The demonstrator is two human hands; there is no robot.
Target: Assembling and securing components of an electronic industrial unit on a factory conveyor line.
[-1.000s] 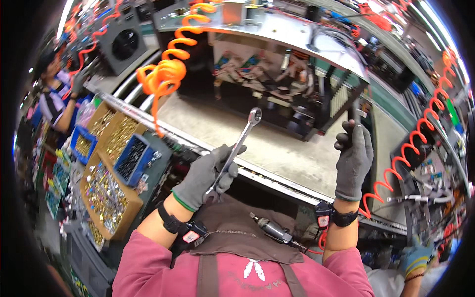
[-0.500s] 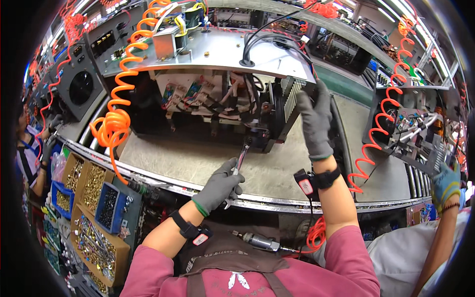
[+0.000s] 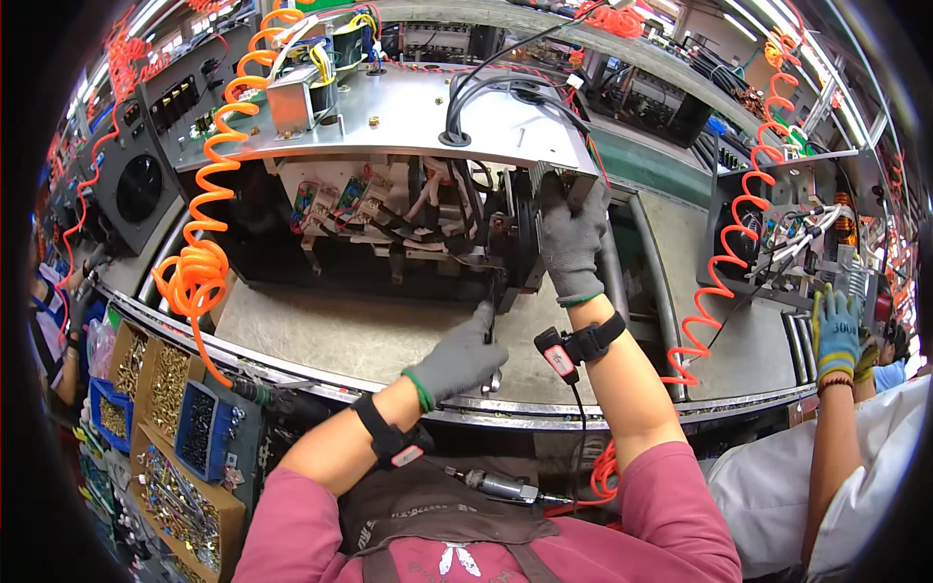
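My left hand, in a grey glove with a green cuff, is closed round a chrome ratchet wrench. Its fingers point up along the handle, and the wrench's head meets the lower right front of a black-framed electrical unit; the fastener there cannot be made out. At the unit's right end my right hand, gloved alike, grips the edge of the dark finned heatsink, just under the silver top plate. Bundled cables and circuit boards show inside the open front.
A coiled orange air hose hangs before the unit's left side. Bins of screws stand at lower left. An air screwdriver lies below the bench edge. To the right, a co-worker's gloved hand is at another open unit.
My right hand has come down and left from beside the unit onto its heatsink. My left hand has moved up the wrench, nearer its head. The view has shifted slightly right.
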